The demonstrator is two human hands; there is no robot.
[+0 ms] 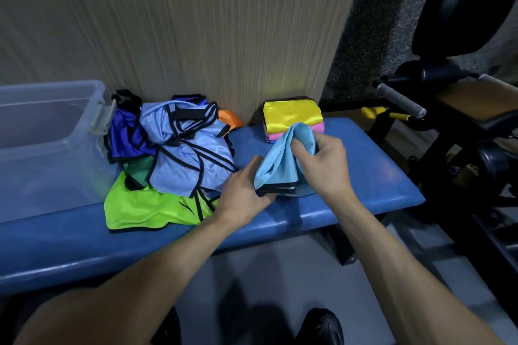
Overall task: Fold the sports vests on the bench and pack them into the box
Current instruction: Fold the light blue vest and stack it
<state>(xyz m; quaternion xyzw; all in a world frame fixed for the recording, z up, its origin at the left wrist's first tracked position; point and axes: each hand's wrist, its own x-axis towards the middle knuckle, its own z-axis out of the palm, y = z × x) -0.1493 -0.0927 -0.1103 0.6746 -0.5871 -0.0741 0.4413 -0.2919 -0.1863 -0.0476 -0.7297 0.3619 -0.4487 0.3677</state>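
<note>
A light blue vest (283, 159) with black trim lies half folded on the blue bench (364, 176). My right hand (325, 162) grips its raised upper fold. My left hand (244, 193) pinches its lower left edge against the bench. Behind it, a stack of folded vests (291, 116) stands with a yellow one on top and pink below. A heap of unfolded vests (179, 154) in pale blue, dark blue, green and lime fills the bench's middle. The clear plastic box (47, 148) stands at the left end of the bench.
A wood-grain wall panel (196, 22) rises right behind the bench. Black gym equipment (462, 120) with a grey handle and yellow parts crowds the right side. An orange item (229, 117) peeks out behind the heap. My shoe (322, 328) is on the grey floor below.
</note>
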